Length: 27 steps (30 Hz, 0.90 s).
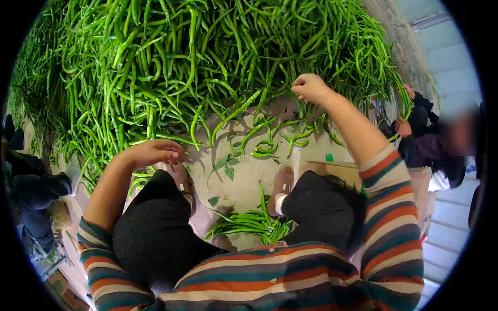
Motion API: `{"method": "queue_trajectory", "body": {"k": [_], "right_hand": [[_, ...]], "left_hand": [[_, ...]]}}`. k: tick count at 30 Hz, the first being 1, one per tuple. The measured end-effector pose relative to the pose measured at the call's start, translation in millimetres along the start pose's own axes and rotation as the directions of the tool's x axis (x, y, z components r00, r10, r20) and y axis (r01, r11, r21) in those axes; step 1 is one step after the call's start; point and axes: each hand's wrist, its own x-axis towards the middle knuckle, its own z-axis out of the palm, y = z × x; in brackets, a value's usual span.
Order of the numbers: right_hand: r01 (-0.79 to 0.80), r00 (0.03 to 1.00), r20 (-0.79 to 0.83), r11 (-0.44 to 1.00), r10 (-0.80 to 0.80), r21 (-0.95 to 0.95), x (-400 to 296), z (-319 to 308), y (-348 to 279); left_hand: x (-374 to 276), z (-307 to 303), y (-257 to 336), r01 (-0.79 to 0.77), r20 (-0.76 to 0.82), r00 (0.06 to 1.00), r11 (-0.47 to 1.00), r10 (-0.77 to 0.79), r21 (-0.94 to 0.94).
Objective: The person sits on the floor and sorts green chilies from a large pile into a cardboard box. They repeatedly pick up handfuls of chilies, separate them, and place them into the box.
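A large heap of long green chili peppers (218,50) spreads in front of me. My right hand (311,89) is over the heap's near edge, its fingers curled in with no pepper showing in them. Lower and to the left, my left hand (157,151) hovers above my knee beside the edge peppers, fingers loosely bent and apparently holding nothing. Between the hands, a few loose peppers (264,149) and green leaves (229,165) lie on the tan ground sheet (249,186). A gathered pile of green peppers (249,225) rests between my feet, partly hidden by my shirt.
My shoes (283,180) flank the small pile. A cardboard box (338,171) is beside my right leg. At right, another person's hands (404,126) hold a bunch of peppers. Someone in dark clothing (35,198) sits at left.
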Motion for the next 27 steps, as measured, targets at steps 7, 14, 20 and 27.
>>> {"method": "queue_trajectory", "body": {"k": [7,14,20,27], "right_hand": [[-0.442,0.834,0.127,0.510,0.537,0.738,126.8,169.6,50.2],[-0.052,0.933,-0.034,0.226,0.359,0.973,54.4,196.8,-37.5],[-0.027,0.995,0.037,-0.105,0.089,0.994,-20.4,171.3,-120.6],[-0.060,0.998,0.058,0.057,0.036,0.997,-54.9,195.6,-109.3]], "left_hand": [[29.5,-11.9,-34.2,-0.024,-0.030,0.999,0.938,0.015,-0.346],[50.5,3.3,-15.0,-0.200,-0.258,0.946,0.980,0.197,0.016],[97.1,38.1,22.9,-0.399,-0.260,0.885,0.917,0.386,0.002],[79.5,18.6,-17.9,-0.178,-0.177,0.973,0.972,0.150,-0.152]]}}
